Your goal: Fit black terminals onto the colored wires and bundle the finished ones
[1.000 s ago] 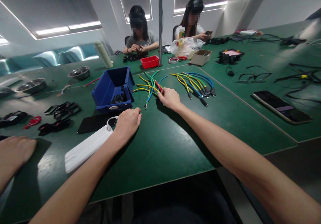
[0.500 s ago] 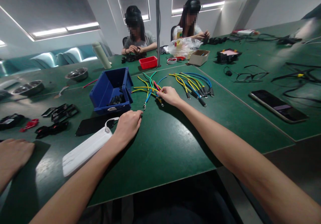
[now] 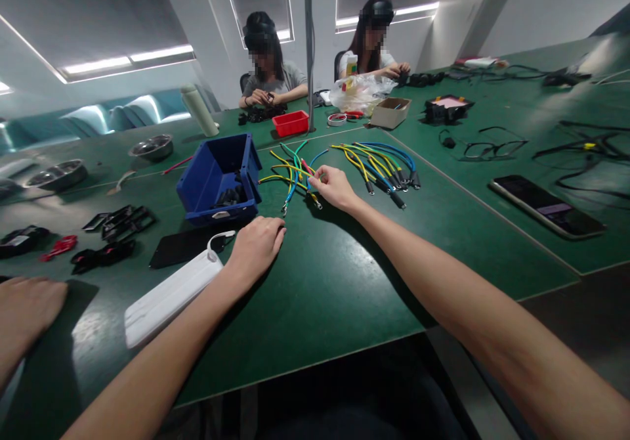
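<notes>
My right hand reaches far over the green table and pinches one wire in a loose pile of coloured wires beside the blue bin. My left hand rests knuckles-up on the table with its fingers curled, close to a white face mask and a black phone. Nothing shows in the left hand. A second bundle of yellow, green and blue wires with black ends lies just right of my right hand.
Black and red plastic parts lie at the left, where another person's hand rests. Two people sit working at the far edge behind a red tray and a cardboard box. Glasses and a phone lie at the right.
My right hand has shifted slightly within the wire pile, fingers now pinching a wire. My left hand has barely moved.
</notes>
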A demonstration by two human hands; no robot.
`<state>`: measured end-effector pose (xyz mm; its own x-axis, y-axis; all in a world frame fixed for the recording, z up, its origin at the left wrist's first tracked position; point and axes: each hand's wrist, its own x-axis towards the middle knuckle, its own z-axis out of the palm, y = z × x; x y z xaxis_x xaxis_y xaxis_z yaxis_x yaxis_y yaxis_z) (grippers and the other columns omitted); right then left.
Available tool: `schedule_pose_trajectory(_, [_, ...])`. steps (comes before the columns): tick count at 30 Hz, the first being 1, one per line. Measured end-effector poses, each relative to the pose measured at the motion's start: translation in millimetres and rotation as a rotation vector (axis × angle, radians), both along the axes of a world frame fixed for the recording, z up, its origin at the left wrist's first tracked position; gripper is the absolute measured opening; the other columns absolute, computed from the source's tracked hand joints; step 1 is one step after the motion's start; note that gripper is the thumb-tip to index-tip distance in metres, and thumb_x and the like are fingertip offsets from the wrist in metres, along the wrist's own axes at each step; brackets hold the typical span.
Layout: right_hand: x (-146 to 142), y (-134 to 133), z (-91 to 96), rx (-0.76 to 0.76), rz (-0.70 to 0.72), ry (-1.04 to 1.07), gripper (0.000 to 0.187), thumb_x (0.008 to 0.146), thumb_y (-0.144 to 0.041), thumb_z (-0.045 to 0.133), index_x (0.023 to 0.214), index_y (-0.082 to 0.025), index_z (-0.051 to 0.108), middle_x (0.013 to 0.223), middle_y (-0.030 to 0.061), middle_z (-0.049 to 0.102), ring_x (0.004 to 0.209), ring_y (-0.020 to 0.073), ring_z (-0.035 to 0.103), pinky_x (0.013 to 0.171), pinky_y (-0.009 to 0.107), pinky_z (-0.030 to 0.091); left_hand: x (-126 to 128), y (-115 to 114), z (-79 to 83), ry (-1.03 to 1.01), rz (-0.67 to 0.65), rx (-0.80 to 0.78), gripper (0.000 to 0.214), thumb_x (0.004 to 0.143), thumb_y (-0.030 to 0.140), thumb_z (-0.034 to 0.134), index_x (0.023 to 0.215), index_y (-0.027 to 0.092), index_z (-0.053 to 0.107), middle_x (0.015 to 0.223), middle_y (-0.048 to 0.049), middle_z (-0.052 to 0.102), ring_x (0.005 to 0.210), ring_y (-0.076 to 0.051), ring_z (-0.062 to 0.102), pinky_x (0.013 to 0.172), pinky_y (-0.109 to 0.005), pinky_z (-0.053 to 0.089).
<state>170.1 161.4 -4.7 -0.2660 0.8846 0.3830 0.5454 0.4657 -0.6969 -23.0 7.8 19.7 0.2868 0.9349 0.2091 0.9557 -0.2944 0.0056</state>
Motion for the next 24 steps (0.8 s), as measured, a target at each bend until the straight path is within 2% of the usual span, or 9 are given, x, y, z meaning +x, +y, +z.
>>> schedule_pose_trajectory(5, [-3,-3,0.2,0.015,-0.032,-0.257,0.026,0.088,-0.042,0.051,0.09,-0.019,0.063,0.077,0.0056,0.066,0.07,0.0188,0.057,0.063,0.027,0.035,-5,2,0.1,-0.043,0.022,-0.019,0.025,0.091,0.02,0.045,0.102,0.018,0.067,0.094,-0.0071,0.07,0.087,-0.022,0.063,0.079,-0.033,0.048])
schedule_pose_trajectory(8, [-3,-4,0.8,0.015,-0.044,-0.339,0.029,0.09,-0.044,0.049,0.093,-0.019,0.063,0.082,0.0079,0.068,0.077,0.0221,0.06,0.066,0.028,0.037,-7,5,-2.8,-0.122,0.027,-0.02,0.023,0.088,0.017,0.048,0.097,0.02,0.069,0.093,-0.0056,0.071,0.086,-0.021,0.064,0.079,-0.033,0.048])
schedule_pose_trajectory(14, [-4,-9,5.2,-0.024,-0.081,-0.391,0.03,0.092,-0.044,0.046,0.101,-0.019,0.061,0.09,0.0099,0.069,0.086,0.0241,0.062,0.071,0.029,0.041,-9,8,-10.4,-0.226,0.031,0.019,0.021,0.085,0.014,0.051,0.096,0.021,0.068,0.091,-0.0049,0.072,0.085,-0.02,0.064,0.078,-0.032,0.047])
schedule_pose_trajectory(20, [-9,-21,7.2,-0.029,-0.119,-0.398,0.032,0.093,-0.045,0.044,0.103,-0.02,0.059,0.089,0.0103,0.068,0.081,0.0255,0.062,0.069,0.031,0.04,-7,8,-13.7,-0.307,-0.04,0.041,0.016,0.084,0.011,0.051,0.089,0.019,0.064,0.089,-0.0042,0.069,0.084,-0.019,0.061,0.079,-0.031,0.046])
schedule_pose_trajectory(24, [-7,-24,6.1,-0.04,-0.155,-0.362,0.031,0.093,-0.045,0.044,0.102,-0.021,0.06,0.088,0.0091,0.069,0.082,0.0248,0.063,0.068,0.029,0.04,-6,9,-16.3,-0.386,-0.1,0.031,0.014,0.088,0.017,0.051,0.096,0.018,0.062,0.092,-0.0054,0.067,0.088,-0.018,0.061,0.083,-0.031,0.047])
